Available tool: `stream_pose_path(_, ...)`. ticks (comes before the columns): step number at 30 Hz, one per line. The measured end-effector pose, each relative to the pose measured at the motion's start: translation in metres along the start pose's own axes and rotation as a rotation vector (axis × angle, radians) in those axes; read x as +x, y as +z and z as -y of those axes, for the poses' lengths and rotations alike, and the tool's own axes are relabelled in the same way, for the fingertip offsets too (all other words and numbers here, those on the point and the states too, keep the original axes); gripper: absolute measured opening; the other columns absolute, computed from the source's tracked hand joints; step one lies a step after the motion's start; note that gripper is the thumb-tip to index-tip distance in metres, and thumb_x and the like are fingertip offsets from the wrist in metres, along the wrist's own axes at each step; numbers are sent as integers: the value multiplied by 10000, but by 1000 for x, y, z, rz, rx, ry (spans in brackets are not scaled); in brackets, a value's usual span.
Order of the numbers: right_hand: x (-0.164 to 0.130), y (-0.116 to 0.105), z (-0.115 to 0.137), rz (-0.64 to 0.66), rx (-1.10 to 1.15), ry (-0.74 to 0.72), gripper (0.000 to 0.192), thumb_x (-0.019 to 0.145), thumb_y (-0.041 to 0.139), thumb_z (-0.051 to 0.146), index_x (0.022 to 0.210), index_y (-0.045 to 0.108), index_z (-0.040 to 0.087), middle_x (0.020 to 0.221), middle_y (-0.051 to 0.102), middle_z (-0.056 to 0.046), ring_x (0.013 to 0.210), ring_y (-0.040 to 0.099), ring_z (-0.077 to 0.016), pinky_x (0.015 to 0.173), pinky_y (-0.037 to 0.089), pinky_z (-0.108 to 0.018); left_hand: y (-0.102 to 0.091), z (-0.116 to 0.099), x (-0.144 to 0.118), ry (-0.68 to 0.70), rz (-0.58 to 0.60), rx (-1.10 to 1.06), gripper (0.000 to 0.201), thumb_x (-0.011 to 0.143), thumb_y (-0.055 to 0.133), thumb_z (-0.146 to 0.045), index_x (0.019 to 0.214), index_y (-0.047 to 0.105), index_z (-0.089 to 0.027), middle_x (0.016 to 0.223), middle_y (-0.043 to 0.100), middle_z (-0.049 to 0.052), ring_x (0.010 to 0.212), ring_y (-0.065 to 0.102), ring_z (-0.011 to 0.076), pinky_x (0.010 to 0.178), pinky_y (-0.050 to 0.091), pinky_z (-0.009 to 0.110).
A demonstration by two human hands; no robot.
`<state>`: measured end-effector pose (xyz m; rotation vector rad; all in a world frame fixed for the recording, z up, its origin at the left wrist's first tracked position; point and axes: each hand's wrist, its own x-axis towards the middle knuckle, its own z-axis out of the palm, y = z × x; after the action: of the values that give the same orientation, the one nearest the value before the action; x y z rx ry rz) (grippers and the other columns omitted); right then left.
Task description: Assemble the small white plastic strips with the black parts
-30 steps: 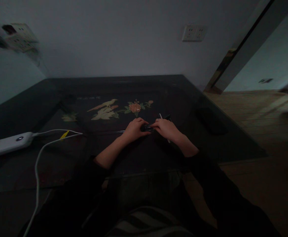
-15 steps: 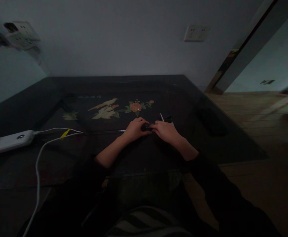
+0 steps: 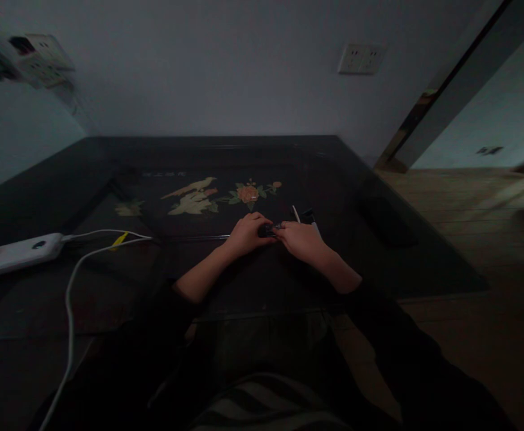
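Observation:
Near the middle of the dark table, my left hand (image 3: 246, 233) is closed, its thumb and fingers curled around one end of a small, dark, shiny object (image 3: 268, 230). My right hand (image 3: 303, 239) grips the other end from the right, fingers bent over it. Dim light and the fingers hide most of it, so its kind cannot be made out. Just beyond my right hand a thin whitish strip (image 3: 295, 214) and a black piece (image 3: 307, 214) stick up. Whether they belong to the held object is unclear.
The black glossy table (image 3: 226, 152) bears a bird-and-flower picture (image 3: 247, 194). A white power strip (image 3: 20, 256) with a white cable (image 3: 70, 299) and yellow tag (image 3: 120, 240) lies at left. A dark flat object (image 3: 387, 221) rests at right. Wall sockets (image 3: 361, 59) are behind.
Both hands stay closed on the dark object in nearly the same place. My right hand's fingers have shifted very slightly. The whole view has moved a little.

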<state>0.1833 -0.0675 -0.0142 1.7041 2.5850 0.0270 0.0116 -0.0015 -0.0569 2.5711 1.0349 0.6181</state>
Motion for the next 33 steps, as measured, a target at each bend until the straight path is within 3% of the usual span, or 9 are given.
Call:
stream_pose_path(14,-1,4,0,22,74,21,356,946,363,248,1238,558,187,1137,622,-120,1000,607,-231,743,458,-303,0,0,1,8,-9,-45,412,707,702,-391,1059,638,-187,1002,592,74,974,556,218,860,447,356)
stream_pose_path(24,4,1,-19,-143,284,179,289,907,483,274,1146,630,207,1122,655,-72,995,613,-224,795,455,-316,-1,-1,0,4,21,-12,464,713,685,-423,1102,614,-182,1034,585,78,995,548,228,881,444,364)
stream_pose_path(33,10,7,-27,-217,395,185,205,856,562,252,1015,681,203,896,660,-49,808,595,-171,714,422,-275,1,-2,0,-16,16,31,457,726,672,-415,1110,608,-176,1077,587,92,1018,550,236,891,451,372)
